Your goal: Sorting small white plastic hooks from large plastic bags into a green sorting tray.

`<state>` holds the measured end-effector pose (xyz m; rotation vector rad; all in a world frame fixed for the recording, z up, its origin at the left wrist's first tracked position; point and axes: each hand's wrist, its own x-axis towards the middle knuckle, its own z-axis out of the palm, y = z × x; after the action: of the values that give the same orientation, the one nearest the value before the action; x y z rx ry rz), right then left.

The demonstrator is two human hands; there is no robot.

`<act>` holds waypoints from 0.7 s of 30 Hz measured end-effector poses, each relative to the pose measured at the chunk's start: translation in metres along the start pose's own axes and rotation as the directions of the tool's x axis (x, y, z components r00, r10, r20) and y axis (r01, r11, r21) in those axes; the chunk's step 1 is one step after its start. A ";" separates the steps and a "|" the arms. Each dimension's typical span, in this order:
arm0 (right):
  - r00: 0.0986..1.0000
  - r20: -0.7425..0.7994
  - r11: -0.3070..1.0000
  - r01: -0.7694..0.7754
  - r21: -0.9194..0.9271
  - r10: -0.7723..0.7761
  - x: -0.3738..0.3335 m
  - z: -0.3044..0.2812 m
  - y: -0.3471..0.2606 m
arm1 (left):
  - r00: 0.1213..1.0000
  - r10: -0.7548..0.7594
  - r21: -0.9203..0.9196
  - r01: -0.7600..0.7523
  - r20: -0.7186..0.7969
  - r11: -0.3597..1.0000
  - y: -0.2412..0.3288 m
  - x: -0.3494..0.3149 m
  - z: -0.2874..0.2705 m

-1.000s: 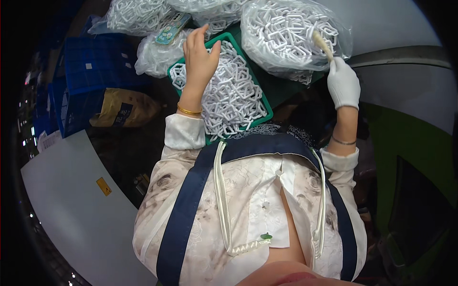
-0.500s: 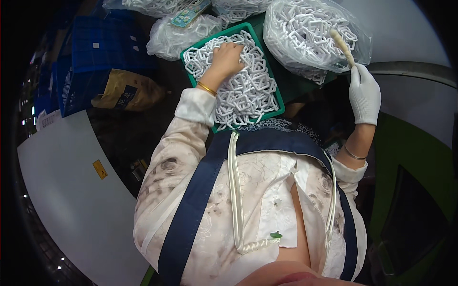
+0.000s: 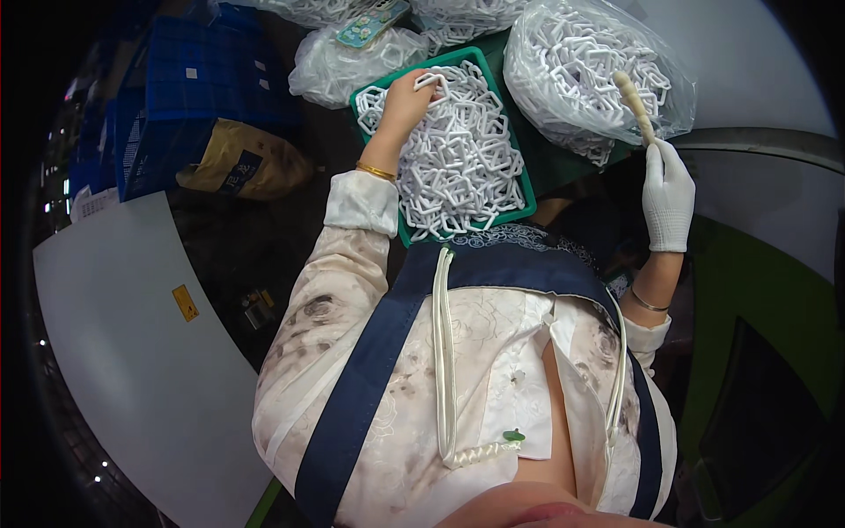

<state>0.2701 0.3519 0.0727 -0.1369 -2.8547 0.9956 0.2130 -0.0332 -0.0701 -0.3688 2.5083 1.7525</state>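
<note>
My bare left hand (image 3: 407,107), a gold bangle at its wrist, is over the far left part of a green tray (image 3: 521,176). Its fingers are closed on a white chain link (image 3: 431,79), raised at the fingertips; the fingers are partly hidden. Loose white links (image 3: 462,154) of the same kind heap up in the tray. At the right, my right hand (image 3: 669,195) in a white knitted glove grips the lower end of a pale stick with a knobbed tip (image 3: 634,101). The stick points up in front of a clear bag of white links (image 3: 585,66).
More clear bags (image 3: 352,66) of white links lie beyond the tray, with a patterned phone-like case (image 3: 373,24) on one. Blue boxes (image 3: 216,79) and a brown paper bag (image 3: 251,167) stand left. Pale curved surfaces (image 3: 114,326) flank me.
My left hand has drawn back slightly left within the tray and now holds up a link. My right hand keeps the stick, lowered slightly. The whole view has shifted a little.
</note>
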 end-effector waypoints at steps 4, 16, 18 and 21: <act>1.000 0.009 1.000 -0.017 0.014 0.017 -0.003 -0.001 -0.002 | 0.984 0.175 0.358 -0.157 -0.016 0.920 -0.003 -0.003 0.003; 0.999 0.030 1.000 -0.019 0.012 0.018 -0.009 -0.002 0.005 | 0.941 0.272 0.658 -0.335 0.201 0.674 0.007 -0.008 -0.013; 0.999 0.043 1.000 -0.022 0.016 0.021 -0.009 -0.003 0.001 | 0.939 0.265 0.707 -0.341 0.220 0.619 0.013 -0.011 -0.010; 0.999 0.047 1.000 -0.010 0.023 0.009 -0.012 -0.003 0.001 | 0.897 0.361 0.797 -0.407 0.255 0.447 0.015 -0.011 -0.012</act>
<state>0.2824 0.3530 0.0731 -0.1273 -2.8861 1.0474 0.2214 -0.0380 -0.0495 0.3507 3.1579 0.3400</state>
